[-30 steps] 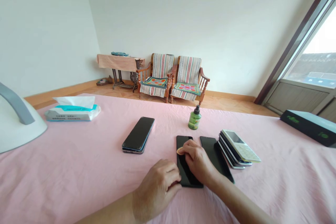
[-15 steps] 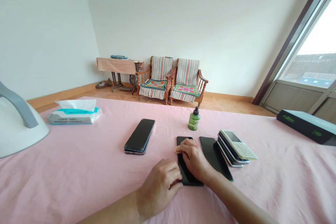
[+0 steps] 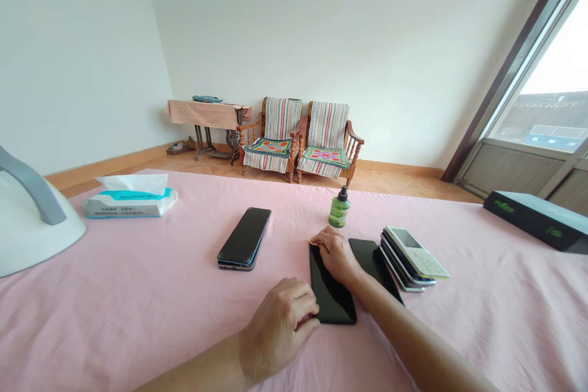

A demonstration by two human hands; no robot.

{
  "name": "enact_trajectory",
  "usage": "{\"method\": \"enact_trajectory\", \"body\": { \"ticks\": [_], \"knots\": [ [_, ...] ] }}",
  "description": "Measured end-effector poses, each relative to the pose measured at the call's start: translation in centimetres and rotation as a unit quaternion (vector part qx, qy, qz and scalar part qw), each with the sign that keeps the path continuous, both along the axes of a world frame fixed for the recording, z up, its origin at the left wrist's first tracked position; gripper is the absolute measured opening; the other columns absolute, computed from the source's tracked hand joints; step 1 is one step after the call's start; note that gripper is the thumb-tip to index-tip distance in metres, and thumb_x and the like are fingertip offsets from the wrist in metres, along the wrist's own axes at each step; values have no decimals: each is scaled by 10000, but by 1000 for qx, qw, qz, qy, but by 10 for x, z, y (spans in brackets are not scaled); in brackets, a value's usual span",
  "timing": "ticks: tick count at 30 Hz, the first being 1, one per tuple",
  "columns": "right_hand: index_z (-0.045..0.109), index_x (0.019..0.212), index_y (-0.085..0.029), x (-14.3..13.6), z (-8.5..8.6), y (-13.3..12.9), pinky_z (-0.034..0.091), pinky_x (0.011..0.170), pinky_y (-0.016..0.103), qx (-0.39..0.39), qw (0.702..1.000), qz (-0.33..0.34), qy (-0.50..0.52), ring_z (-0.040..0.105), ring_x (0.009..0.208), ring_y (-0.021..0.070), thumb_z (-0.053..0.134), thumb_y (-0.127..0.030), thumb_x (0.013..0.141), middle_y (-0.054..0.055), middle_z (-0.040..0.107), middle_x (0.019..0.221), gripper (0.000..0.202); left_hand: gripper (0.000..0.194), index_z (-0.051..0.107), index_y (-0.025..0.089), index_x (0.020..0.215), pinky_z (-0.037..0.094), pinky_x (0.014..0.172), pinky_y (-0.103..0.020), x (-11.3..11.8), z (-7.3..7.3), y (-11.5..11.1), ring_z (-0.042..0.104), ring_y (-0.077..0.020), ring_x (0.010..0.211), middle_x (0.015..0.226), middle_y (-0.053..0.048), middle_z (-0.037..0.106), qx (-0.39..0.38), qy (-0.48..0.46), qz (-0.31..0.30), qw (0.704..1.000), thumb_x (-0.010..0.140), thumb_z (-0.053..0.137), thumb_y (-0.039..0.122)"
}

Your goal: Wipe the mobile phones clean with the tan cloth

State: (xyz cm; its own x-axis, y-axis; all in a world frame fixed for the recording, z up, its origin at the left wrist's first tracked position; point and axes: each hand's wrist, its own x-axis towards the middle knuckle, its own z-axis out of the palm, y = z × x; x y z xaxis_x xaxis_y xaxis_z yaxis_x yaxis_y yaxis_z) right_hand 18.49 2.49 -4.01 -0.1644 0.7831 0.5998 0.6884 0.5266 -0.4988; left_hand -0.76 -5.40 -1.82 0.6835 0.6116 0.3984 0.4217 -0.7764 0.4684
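1. One black phone point(image 3: 331, 300) lies flat just right of lower centre in the frame, on a pink cloth point(image 3: 160, 294), pointing away from the person.
2. The right hand point(image 3: 337, 255) lies over the phone's upper end, fingers bent and bunched on a thin pale pad point(image 3: 313, 243), which is mostly hidden beneath them.
3. The left hand point(image 3: 285, 318) rests at lower centre, fingers curled, their tips against the phone's lower left edge; whether they grip it or only brace it, I cannot tell.
4. The step in hand looks like rubbing the phone with the pad, at the far end, while the left hand seems to steady the near end.
5. Another stroke would call for light, even pressure through the pad and a firm left hand, so that the phone does not skid on the cloth.
6. Just right of it, a second phone point(image 3: 371, 257) lies partly behind the right forearm point(image 3: 399, 318); a stack point(image 3: 399, 266) of phones stands beside that, a pale keypad phone point(image 3: 416, 251) on top.
7. A green bottle point(image 3: 340, 211) stands upright beyond the right hand; left of centre in the frame lies a pile point(image 3: 245, 237) of dark phones.
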Motion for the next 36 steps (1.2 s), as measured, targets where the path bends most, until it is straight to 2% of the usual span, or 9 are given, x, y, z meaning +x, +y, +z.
{"method": "enact_trajectory", "body": {
  "ticks": [8, 12, 15, 21, 24, 27, 30, 33, 36],
  "knots": [
    [720, 908, -194, -8, 9, -73, 496, 745, 290, -36, 996, 79, -3, 587, 837, 170, 440, 54, 789, 55, 621, 873, 392, 224, 613, 177, 784, 477, 785, -310, 1, 2, -1, 592, -203, 871, 859, -10, 623, -28, -9, 10, 1000, 723, 678, -28],
    [707, 925, -216, -8, 9, -95, 490, 769, 287, -82, 991, 107, 19, 583, 881, 173, 418, 106, 718, 48, 619, 913, 480, 318, 570, 189, 888, 493, 807, -340, 1, 4, -1, 584, -210, 893, 919, -11, 604, -50, -19, 40, 998, 681, 661, -35],
    [699, 936, -227, -9, 6, -106, 489, 767, 277, -94, 988, 123, 29, 585, 886, 168, 406, 111, 725, 47, 625, 936, 494, 398, 541, 194, 954, 502, 828, -349, 1, 6, 1, 576, -210, 929, 977, -19, 589, -72, -40, 55, 995, 653, 646, -44],
    [685, 911, -235, 1, 6, -122, 500, 759, 275, -118, 984, 133, 24, 600, 872, 164, 420, 99, 711, 41, 615, 920, 471, 545, 564, 210, 1192, 457, 996, -403, 1, 2, 5, 549, -229, 1118, 1181, -60, 598, -98, -61, 12, 993, 700, 677, 7],
    [680, 853, -234, 19, 8, -124, 505, 731, 266, -130, 985, 112, 21, 602, 842, 160, 433, 94, 700, 37, 607, 899, 438, 503, 627, 214, 1164, 456, 1010, -409, -1, -1, 8, 562, -234, 1128, 1205, -65, 606, -112, -46, 3, 993, 702, 721, 39],
    [682, 895, -236, 29, 10, -123, 508, 734, 276, -125, 988, 89, 9, 597, 852, 167, 424, 98, 704, 41, 605, 904, 464, 515, 639, 224, 1171, 450, 1022, -413, -2, -2, 10, 568, -233, 1135, 1218, -60, 606, -131, -44, 7, 990, 699, 757, 57],
    [674, 969, -233, 18, 16, -122, 505, 772, 287, -123, 987, 103, -14, 585, 887, 172, 403, 104, 741, 49, 610, 930, 489, 511, 646, 228, 1168, 462, 1012, -391, -2, -1, 11, 580, -226, 1125, 1204, -52, 612, -148, -51, 7, 988, 701, 773, 64],
    [661, 1012, -228, 2, 23, -120, 501, 799, 301, -143, 977, 152, -40, 574, 910, 178, 415, 74, 815, 55, 625, 968, 437, 443, 664, 224, 1137, 481, 986, -350, -2, 0, 12, 593, -210, 1103, 1179, -42, 621, -153, -60, -1, 986, 731, 762, 76],
    [663, 972, -223, 4, 27, -119, 501, 784, 292, -152, 974, 161, -49, 576, 897, 174, 437, 76, 808, 49, 623, 952, 409, 402, 666, 226, 1137, 486, 979, -346, -3, -1, 12, 596, -208, 1098, 1178, -43, 621, -150, -62, -2, 987, 761, 764, 123]
  ]
}}
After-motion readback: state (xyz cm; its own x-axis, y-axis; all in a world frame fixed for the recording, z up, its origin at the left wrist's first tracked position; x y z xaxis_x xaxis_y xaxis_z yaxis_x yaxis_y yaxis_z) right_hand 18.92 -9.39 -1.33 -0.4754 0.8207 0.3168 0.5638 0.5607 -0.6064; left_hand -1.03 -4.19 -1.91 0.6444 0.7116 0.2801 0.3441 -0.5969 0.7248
